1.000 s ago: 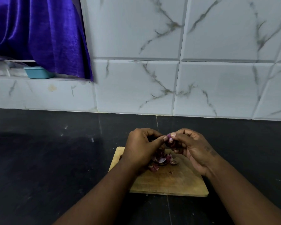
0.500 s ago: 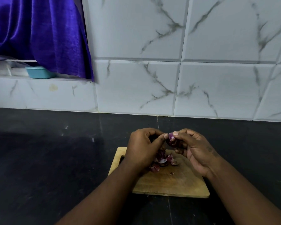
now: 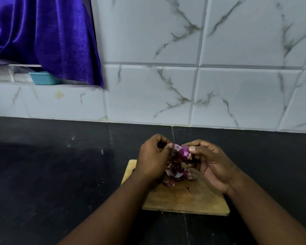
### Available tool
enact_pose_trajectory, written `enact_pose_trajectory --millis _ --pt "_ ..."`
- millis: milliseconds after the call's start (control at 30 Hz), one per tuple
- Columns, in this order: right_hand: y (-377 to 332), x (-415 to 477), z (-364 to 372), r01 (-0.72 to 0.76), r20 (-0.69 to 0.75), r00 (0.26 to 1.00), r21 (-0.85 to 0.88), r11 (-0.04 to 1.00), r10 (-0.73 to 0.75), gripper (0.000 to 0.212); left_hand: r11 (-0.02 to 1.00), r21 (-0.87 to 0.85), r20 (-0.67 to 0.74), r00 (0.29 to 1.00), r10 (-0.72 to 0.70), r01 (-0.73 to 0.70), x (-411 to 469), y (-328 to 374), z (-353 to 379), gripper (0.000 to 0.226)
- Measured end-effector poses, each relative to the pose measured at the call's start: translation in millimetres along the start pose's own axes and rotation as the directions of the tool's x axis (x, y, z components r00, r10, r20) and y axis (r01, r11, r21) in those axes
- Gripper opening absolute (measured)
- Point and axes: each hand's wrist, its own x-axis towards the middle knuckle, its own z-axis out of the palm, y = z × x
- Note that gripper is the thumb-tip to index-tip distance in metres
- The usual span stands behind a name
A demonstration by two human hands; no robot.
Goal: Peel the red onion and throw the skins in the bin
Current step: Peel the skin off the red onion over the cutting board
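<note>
A small red onion (image 3: 184,152) is held above the wooden cutting board (image 3: 184,198) by my right hand (image 3: 210,161), thumb on its top. My left hand (image 3: 153,160) pinches a strip of skin (image 3: 176,147) that is peeled off the onion's left side and still hangs from it. A heap of loose purple and white skins (image 3: 175,172) lies on the board under my hands. No bin is in view.
The board sits on a black stone counter (image 3: 60,174) against a white marbled tile wall (image 3: 184,85). At the far left a purple curtain (image 3: 42,36) hangs over a ledge holding a small teal tub (image 3: 43,78).
My hands have drawn slightly apart. The left hand has pulled a strip of skin away from the onion, leaving more of its purple surface showing.
</note>
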Motion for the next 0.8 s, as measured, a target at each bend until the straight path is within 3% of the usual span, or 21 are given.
enact_pose_trajectory --millis 200,367,567,800 --pt "1 1 -2 0.001 0.115 0.993 0.09 0.996 -0.011 0.043 0.948 0.319 0.042 0.999 -0.014 0.0 2 0 -4 0.019" --pt "0 1 -4 0.031 0.14 0.989 0.117 0.993 -0.048 0.053 0.923 0.383 0.06 0.998 0.011 -0.033 -1 2 -9 0.013" --pt "5 3 -3 0.075 0.1 0.992 0.062 0.995 -0.081 0.059 0.957 0.288 0.033 0.999 -0.004 -0.006 0 7 -10 0.018" --pt "9 3 -1 0.105 0.056 0.994 -0.149 0.983 -0.098 0.082 0.987 -0.098 0.085 0.989 -0.117 0.125 -2 11 -7 0.037"
